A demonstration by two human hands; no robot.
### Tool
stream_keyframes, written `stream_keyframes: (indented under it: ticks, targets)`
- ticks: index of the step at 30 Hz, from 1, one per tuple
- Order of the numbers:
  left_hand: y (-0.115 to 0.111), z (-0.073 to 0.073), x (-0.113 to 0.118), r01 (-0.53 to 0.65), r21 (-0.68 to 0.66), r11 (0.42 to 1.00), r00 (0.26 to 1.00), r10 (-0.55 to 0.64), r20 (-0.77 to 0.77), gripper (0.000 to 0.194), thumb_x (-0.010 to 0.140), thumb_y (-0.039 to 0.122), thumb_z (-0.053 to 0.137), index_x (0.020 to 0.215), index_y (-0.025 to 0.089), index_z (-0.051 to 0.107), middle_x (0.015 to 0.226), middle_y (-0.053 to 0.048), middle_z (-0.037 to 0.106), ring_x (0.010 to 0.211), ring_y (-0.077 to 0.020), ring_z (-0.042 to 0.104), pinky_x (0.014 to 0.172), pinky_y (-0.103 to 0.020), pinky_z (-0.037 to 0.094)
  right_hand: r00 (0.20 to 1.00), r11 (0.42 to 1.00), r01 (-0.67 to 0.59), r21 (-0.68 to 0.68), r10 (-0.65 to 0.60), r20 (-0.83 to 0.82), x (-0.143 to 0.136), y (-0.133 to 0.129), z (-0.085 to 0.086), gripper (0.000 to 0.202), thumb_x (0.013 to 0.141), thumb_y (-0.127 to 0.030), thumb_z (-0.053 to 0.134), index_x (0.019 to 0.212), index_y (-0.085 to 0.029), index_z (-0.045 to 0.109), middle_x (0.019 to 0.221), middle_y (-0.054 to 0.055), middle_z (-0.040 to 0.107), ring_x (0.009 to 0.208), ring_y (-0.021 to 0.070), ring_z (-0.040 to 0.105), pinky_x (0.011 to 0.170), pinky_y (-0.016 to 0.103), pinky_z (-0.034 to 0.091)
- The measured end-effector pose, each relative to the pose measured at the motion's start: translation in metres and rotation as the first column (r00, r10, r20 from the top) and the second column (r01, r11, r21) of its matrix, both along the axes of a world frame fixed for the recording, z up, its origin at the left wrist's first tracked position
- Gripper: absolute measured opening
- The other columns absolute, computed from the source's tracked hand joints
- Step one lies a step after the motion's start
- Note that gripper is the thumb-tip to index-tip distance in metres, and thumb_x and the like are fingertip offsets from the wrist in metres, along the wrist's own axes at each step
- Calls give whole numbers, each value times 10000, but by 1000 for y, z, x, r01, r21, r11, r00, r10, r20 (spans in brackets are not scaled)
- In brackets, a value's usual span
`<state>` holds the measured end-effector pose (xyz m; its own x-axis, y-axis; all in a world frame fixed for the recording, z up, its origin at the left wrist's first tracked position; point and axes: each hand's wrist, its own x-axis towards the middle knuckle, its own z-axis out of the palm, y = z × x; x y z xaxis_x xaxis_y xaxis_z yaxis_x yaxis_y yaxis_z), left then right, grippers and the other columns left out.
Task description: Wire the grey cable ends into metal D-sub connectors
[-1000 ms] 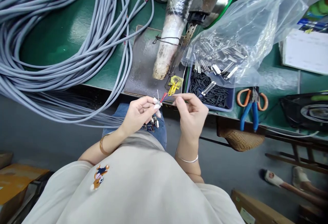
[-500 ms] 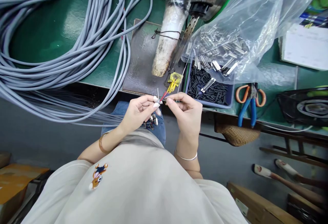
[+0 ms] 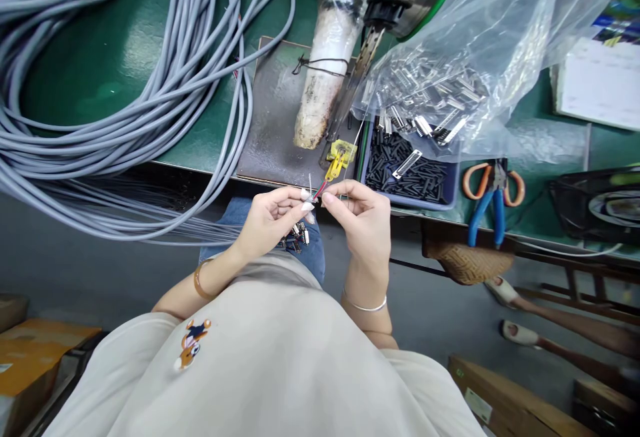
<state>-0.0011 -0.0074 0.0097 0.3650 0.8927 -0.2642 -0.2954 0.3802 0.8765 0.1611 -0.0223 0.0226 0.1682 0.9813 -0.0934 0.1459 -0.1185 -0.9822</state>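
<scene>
My left hand [image 3: 273,220] pinches the end of a grey cable, its fingers wrapped round it. Thin coloured wires [image 3: 319,189], red and dark ones among them, fan out from that end. My right hand [image 3: 357,220] has thumb and forefinger pressed together on the wires' tips, close beside the left fingertips. Just beyond the fingers, a yellow clip-like holder [image 3: 341,158] sits at the edge of a dark board [image 3: 273,123]. Several metal connectors [image 3: 300,235] on cable ends lie over my lap below the left hand.
Coiled grey cables [image 3: 165,117] cover the left of the bench. A wrapped white tube [image 3: 323,83] projects over the board. To the right are a blue tray [image 3: 453,190] of black sleeves, a plastic bag [image 3: 520,57] of connectors and pliers [image 3: 493,203]. Another person's feet [image 3: 520,333] show at right.
My hands stay almost in place, with small finger movements at the wires. The view has shifted slightly, and the other person's feet at right have moved.
</scene>
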Motion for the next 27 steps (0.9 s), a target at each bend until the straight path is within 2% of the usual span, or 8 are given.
stream_keyframes:
  ticks: [4,8,12,14,16,19,21,27]
  targets:
    - [-2,-3,1,-7,51,999,1000,8,-23,366,733,397,885,915,133,708,677,-16,729,512,-71,574,505,-191,449,1000,1000,-4,-5,4,-20,0,0,-1,223,791,-376,778,713,-199,668,580,-65,495,455,34,297,421,214,189]
    - [-4,-3,2,2,65,998,1000,-1,-22,364,772,407,860,932,128,689,684,-9,722,446,-38,497,437,-173,373,996,995,-8,100,-1,90,-3,-2,-2,153,828,-291,719,727,-201,648,632,-58,536,441,28,263,424,233,178]
    - [-1,-1,-1,75,-30,997,995,-73,75,396,810,473,813,921,145,621,559,53,623,340,-30,421,343,-167,247,910,905,-148,399,-33,413,-3,-7,-2,106,839,-226,691,734,-239,677,721,-12,668,535,82,492,491,252,355]
    - [2,-1,-4,113,-83,990,986,-102,133,398,818,484,797,922,148,610,561,47,636,315,-34,415,323,-171,218,867,850,-281,445,26,498,-1,-11,-2,109,843,-232,700,739,-264,700,712,-11,694,600,113,584,522,261,413]
    - [5,-1,-7,140,-120,983,978,-118,171,404,815,486,792,931,143,613,600,14,686,303,-31,399,314,-175,204,878,850,-293,437,58,475,2,-14,-2,116,860,-229,699,752,-271,714,688,-26,685,544,99,537,507,263,398]
    - [6,-1,-9,169,-128,977,974,-146,176,402,813,477,795,936,136,623,622,-12,714,307,-26,393,320,-172,212,943,932,-38,361,-87,323,5,-14,-2,110,897,-249,688,794,-252,729,667,-36,645,487,76,397,481,267,315]
    - [5,-1,-8,161,-109,981,978,-144,154,404,816,482,796,936,138,621,636,-12,718,319,-24,408,328,-168,233,959,957,101,272,-166,229,7,-12,-2,113,906,-293,688,824,-239,744,700,-21,653,513,82,416,478,265,295]
    - [1,1,-5,161,-50,986,983,-156,92,425,816,504,796,936,139,615,652,-6,713,346,-24,427,352,-167,285,993,994,9,106,-22,115,8,-3,-3,118,860,-326,725,827,-224,773,781,21,658,665,117,557,497,239,355]
